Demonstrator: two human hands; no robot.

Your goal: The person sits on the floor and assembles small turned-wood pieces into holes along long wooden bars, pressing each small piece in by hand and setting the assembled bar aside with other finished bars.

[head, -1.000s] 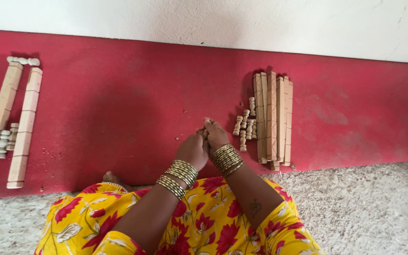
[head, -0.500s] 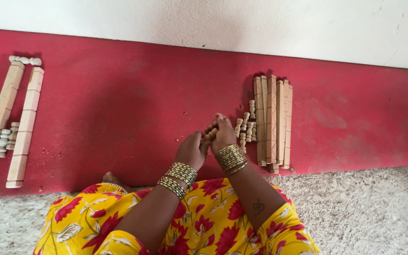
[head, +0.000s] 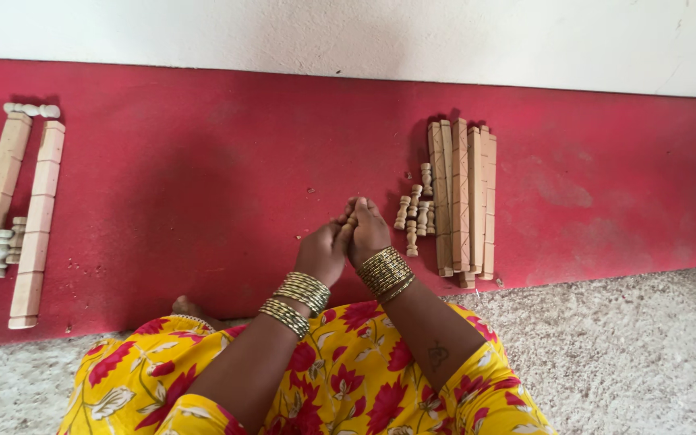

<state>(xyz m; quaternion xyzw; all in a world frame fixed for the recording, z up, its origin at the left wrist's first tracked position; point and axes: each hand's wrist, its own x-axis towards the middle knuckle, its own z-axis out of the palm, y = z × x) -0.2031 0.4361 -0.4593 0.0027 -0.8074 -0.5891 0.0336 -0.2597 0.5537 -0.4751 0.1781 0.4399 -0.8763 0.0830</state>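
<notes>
Peg [head: 349, 228], small, pale turned wood, sits pinched between your left hand [head: 321, 253] and right hand [head: 370, 234], which are pressed together above the red mat [head: 203, 185]. Far left lie two long slats [head: 18, 209] with a few pegs between them. Just right of your hands, loose pegs [head: 414, 211] rest beside a stack of slats [head: 462, 201].

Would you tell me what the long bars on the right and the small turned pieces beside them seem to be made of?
The long bars look like pale, unfinished wood: matte tan, square-edged, with regular cuts across them. The small turned pieces seem to be the same light wood, lathe-shaped and unpainted. The piece held between the left hand and right hand looks alike, though it is mostly hidden.
</notes>
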